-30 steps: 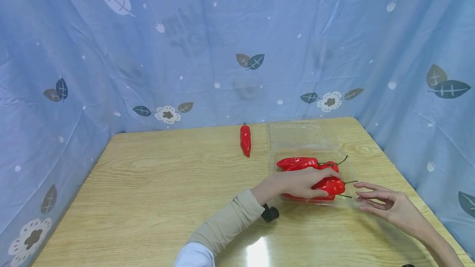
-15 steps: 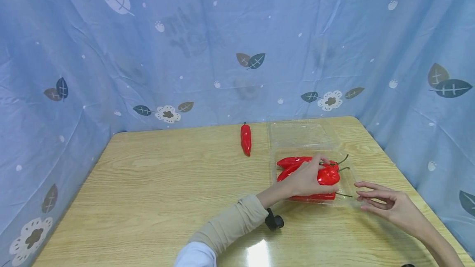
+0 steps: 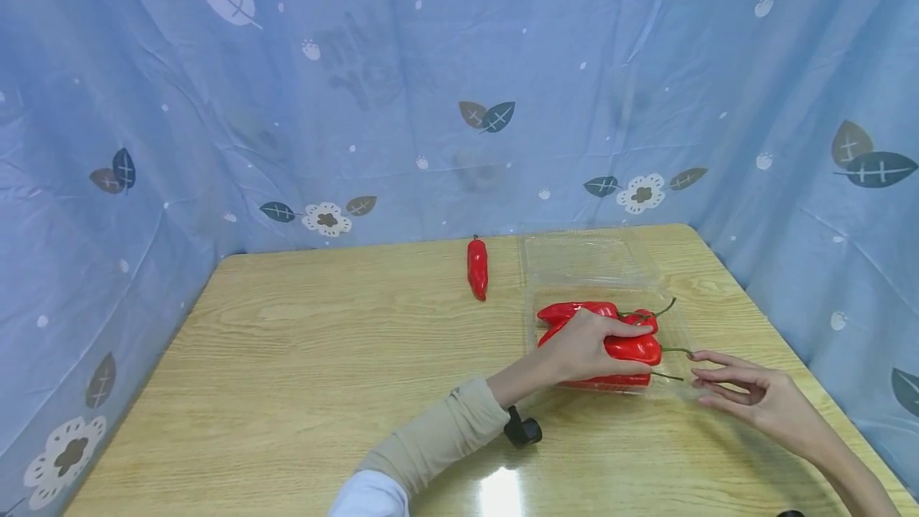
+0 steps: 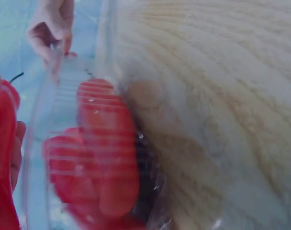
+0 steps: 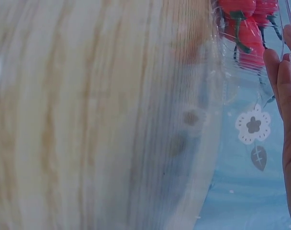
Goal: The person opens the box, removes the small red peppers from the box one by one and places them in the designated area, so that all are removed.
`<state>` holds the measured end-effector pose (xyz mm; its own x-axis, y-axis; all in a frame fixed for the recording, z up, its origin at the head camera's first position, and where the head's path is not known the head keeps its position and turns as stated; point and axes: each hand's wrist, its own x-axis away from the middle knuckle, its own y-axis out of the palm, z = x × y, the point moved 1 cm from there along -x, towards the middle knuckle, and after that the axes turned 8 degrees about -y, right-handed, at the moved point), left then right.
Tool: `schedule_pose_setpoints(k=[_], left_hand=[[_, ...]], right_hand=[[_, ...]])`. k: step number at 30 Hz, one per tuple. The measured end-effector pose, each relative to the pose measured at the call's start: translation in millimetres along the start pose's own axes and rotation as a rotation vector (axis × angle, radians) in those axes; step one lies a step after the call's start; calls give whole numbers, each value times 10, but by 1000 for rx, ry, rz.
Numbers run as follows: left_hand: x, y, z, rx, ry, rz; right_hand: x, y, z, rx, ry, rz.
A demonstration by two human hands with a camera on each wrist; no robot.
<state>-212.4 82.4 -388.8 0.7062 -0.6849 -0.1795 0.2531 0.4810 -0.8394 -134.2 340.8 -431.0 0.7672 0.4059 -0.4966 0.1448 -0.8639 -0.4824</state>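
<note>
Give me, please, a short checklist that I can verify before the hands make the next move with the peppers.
1. Left hand has a grip on a pepper: ok, its thumb and fingers hold the held pepper.
2. Right hand steadies the box: ok, it pinches the edge near the front right corner.
3. Lid out of the way: ok, it is folded back behind the box.
4. No pepper outside the box: not ok, a loose pepper lies on the table, left of the lid.
5. Held pepper rests on the others: cannot tell, its underside is hidden.
</note>
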Motion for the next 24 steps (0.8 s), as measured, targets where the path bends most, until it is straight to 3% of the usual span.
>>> schedule_pose_setpoints(k=[5,10,14,24], left_hand=[[110,-100,-34,99,-107,53],[249,-248,-125,267,-242,78],[370,-340,-254,360,-282,105],[681,-485,-466,444,-360,137]], right_hand=[[-9,-6,-12,6,-16,-19],[-7,-7,-16,-27,-14,-16],[-1,-6,-3,-40,-15,-18],[32,-3,22,9,13,-6]])
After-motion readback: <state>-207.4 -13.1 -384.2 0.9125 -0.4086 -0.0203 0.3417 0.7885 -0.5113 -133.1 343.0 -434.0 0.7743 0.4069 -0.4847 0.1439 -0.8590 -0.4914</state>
